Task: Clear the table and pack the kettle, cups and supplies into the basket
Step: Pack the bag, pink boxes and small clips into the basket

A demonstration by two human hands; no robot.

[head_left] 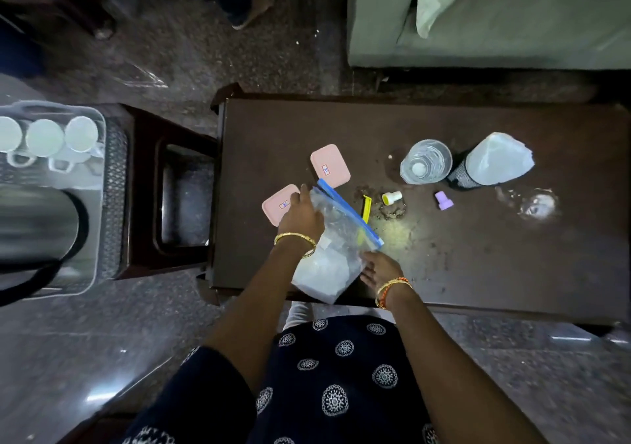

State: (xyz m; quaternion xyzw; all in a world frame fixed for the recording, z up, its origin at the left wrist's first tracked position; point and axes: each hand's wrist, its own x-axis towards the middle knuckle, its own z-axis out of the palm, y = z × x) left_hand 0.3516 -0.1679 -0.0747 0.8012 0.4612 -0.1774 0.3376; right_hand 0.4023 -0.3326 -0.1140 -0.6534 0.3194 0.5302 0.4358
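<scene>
Left hand (300,219) grasps the clear blue-sealed plastic bag (336,238) at the dark table's (478,272) near edge; right hand (380,269), fingers relaxed, touches its side.

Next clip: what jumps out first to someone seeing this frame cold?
The left hand and right hand meet on a blue-sealed zip bag at the table's near edge, with two pink boxes just beyond it. To the left, the basket already holds the kettle and white cups.
</scene>
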